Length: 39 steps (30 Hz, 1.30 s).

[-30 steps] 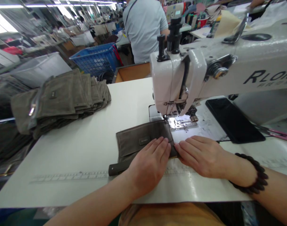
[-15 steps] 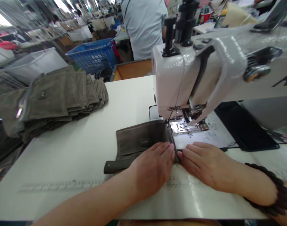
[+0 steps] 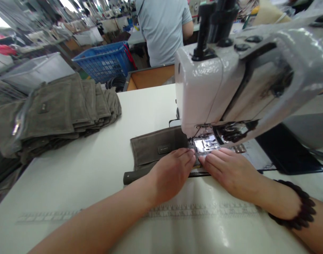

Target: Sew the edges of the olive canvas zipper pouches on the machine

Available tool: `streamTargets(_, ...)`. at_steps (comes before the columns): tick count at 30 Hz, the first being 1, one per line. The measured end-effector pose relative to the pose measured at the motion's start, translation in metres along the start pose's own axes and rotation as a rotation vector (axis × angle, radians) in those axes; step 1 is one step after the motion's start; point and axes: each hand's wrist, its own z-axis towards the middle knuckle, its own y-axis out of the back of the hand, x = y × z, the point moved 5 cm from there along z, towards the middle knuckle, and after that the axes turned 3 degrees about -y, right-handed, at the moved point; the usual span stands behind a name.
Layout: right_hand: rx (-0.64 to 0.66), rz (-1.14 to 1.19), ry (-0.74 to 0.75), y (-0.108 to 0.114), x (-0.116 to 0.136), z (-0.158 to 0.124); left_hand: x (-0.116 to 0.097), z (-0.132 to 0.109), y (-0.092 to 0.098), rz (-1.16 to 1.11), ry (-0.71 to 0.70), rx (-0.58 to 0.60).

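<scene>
An olive-brown fabric bag panel [image 3: 148,144] with a small stitched label [image 3: 163,149] lies on the white table, its right edge under the needle area of the sewing machine [image 3: 201,95]. Across its lower right part rests my left hand [image 3: 174,169], fingers together and pressed on the cloth. At that same right edge, my right hand [image 3: 225,169] has its bent fingers closed on the fabric, close to the metal needle plate [image 3: 207,144]. Both thumbs are mostly hidden. A rolled edge [image 3: 136,175] of the panel sticks out left of my left wrist. A dark beaded bracelet circles my right wrist.
A stack of similar olive fabric pieces [image 3: 60,109] lies at the left. A printed ruler scale [image 3: 193,213] crosses the front of the table. A black phone-like slab [image 3: 291,151] lies right of the machine. Behind are a blue crate [image 3: 103,61] and a seated person [image 3: 162,31].
The panel and both hands have moved slightly away from me, further toward the needle. The machine appears larger and shifted right as the view moved.
</scene>
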Motion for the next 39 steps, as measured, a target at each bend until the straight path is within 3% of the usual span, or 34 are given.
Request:
streamTargets(4,-0.037,-0.061,-0.045,0.0,-0.004,0.002,0.013,0.005,0.001,-0.09,0.038,-0.003)
streamTargets(10,-0.04,-0.004,-0.241,0.001,-0.013,0.003,0.025,0.01,0.004,-0.197,0.074,0.033)
streamTargets(20,-0.103,-0.044,-0.39,-0.001,-0.03,-0.002,0.041,0.014,0.011,-0.414,0.145,0.125)
streamTargets(27,0.071,0.366,-0.546,-0.009,-0.044,-0.001,0.05,0.007,0.007,-0.602,0.266,0.021)
streamTargets(32,0.326,0.657,-0.739,-0.012,-0.053,-0.003,0.053,0.005,0.005,-0.645,0.268,-0.021)
streamTargets(36,0.543,0.66,-0.619,-0.012,-0.048,-0.005,0.049,0.007,0.007,-0.546,0.177,0.032)
streamTargets(39,0.484,0.419,-0.537,-0.008,-0.045,-0.003,0.042,0.01,0.008,-0.347,0.086,0.103)
